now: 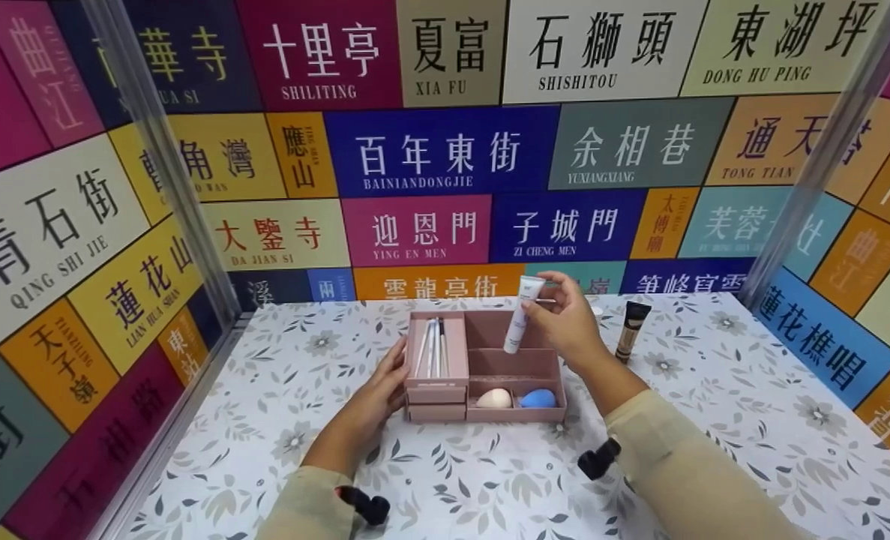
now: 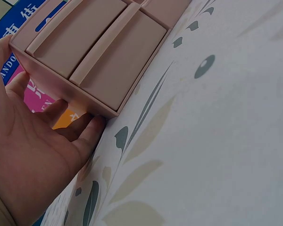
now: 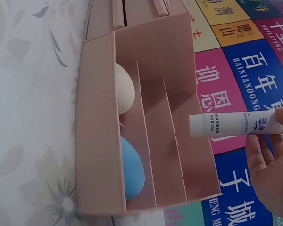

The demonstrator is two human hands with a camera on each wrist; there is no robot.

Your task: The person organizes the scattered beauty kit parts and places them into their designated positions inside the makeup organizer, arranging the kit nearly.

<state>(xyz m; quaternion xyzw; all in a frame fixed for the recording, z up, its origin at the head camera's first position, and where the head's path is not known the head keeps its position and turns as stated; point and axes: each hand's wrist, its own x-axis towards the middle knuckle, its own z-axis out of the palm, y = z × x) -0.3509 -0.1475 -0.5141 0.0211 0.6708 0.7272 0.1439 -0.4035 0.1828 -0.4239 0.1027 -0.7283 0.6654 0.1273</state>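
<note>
My right hand (image 1: 576, 326) pinches a white squeeze tube (image 1: 520, 319) between thumb and fingers, cap end down, over the rear compartment of a pink makeup organizer (image 1: 482, 330). In the right wrist view the tube (image 3: 226, 124) is apart from the organizer's walls (image 3: 98, 141). My left hand (image 1: 373, 390) touches the organizer's left side; in the left wrist view its fingers (image 2: 87, 134) rest along that side, beside two drawers (image 2: 122, 61). A cream makeup sponge (image 1: 493, 398) and a blue makeup sponge (image 1: 538, 399) sit in the front compartments. Several slim brushes (image 1: 435, 349) lie on the top left tray.
A dark-capped beige tube (image 1: 630, 331) stands on the table right of the organizer, beyond my right forearm. The flower-patterned tablecloth (image 1: 295, 442) reaches to walls of coloured signs (image 1: 445, 150) at the back and sides. Metal posts stand at the corners.
</note>
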